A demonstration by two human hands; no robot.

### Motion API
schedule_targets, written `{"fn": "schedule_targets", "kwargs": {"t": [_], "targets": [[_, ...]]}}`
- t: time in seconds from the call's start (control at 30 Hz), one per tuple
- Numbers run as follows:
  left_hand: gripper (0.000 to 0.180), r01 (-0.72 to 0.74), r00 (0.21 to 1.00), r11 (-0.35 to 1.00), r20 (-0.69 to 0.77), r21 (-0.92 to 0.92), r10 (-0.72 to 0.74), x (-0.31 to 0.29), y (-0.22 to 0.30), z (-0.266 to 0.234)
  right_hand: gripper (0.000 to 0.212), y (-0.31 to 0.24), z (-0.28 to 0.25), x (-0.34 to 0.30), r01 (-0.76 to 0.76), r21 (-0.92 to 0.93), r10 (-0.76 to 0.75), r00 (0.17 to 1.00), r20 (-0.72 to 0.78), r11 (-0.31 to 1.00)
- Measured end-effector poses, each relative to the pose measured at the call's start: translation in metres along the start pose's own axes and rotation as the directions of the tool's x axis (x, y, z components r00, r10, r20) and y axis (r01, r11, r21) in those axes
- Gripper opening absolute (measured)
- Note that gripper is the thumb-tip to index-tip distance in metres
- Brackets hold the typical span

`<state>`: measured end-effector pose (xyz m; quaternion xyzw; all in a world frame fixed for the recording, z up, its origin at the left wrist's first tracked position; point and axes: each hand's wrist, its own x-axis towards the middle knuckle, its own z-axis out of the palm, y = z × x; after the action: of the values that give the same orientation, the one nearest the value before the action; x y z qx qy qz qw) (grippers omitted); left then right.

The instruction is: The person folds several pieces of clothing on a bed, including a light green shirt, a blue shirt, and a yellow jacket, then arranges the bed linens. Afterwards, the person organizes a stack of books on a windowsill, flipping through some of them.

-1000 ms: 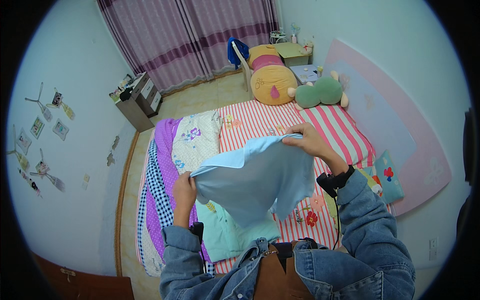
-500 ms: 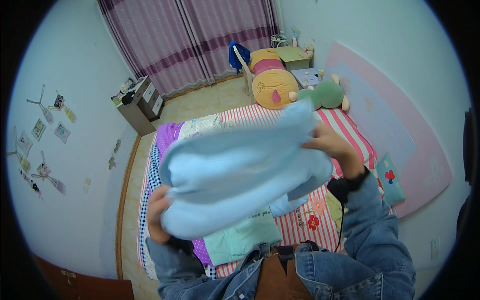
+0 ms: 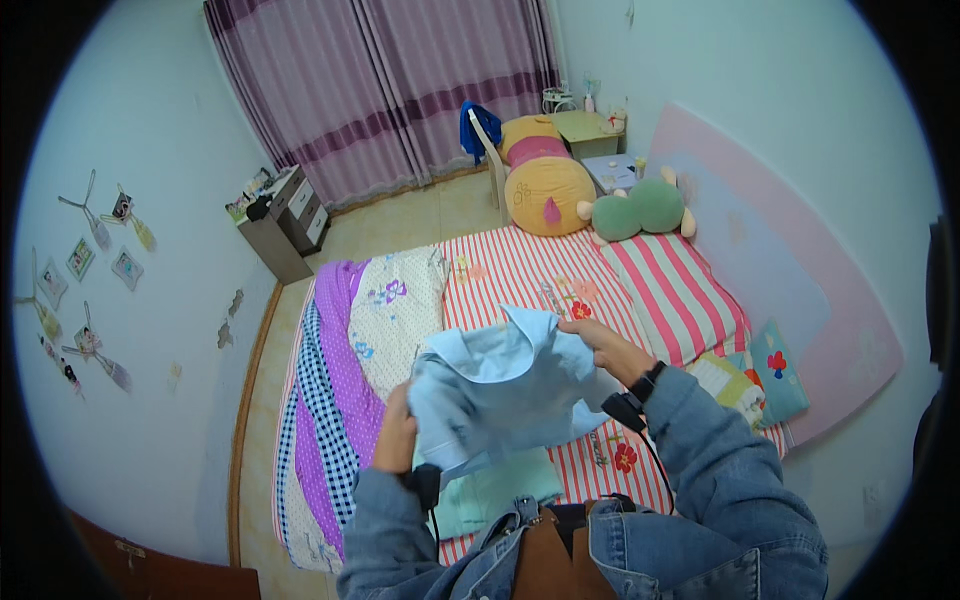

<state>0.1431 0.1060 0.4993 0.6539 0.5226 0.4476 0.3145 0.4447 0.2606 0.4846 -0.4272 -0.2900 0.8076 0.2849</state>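
A light blue garment [image 3: 505, 385] is held bunched above the near end of the striped bed [image 3: 560, 275]: the left hand [image 3: 395, 435] is closed on its left edge, the right hand [image 3: 610, 350] on its upper right. A mint cloth [image 3: 495, 495] lies beneath. Paper cut-outs [image 3: 95, 265] are fixed to the left wall; plush toys [image 3: 590, 195] are far.

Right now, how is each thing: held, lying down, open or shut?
Blue shirt: held up, bunched, in both hands.
Left hand: closed on the shirt.
Right hand: closed on the shirt.
Green cloth: lying flat on the bed.
Curtains: drawn shut.
Quilt: spread out.
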Motion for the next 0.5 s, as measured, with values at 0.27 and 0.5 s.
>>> {"fn": "schedule_targets", "kwargs": {"t": [0.27, 0.5], "targets": [[0.025, 0.257, 0.885, 0.569, -0.046, -0.782, -0.463, 0.026, -0.008, 0.047, 0.028, 0.024, 0.013, -0.007, 0.205, 0.108, -0.226, 0.943, 0.246, 0.973], [0.036, -0.157, 0.981, 0.98, 0.134, 0.124, 0.14, 0.029, 0.047, 0.091, 0.045, 0.035, 0.054, -0.034, 0.725, -0.572, -0.476, 0.686, 0.55, 0.384]]}}
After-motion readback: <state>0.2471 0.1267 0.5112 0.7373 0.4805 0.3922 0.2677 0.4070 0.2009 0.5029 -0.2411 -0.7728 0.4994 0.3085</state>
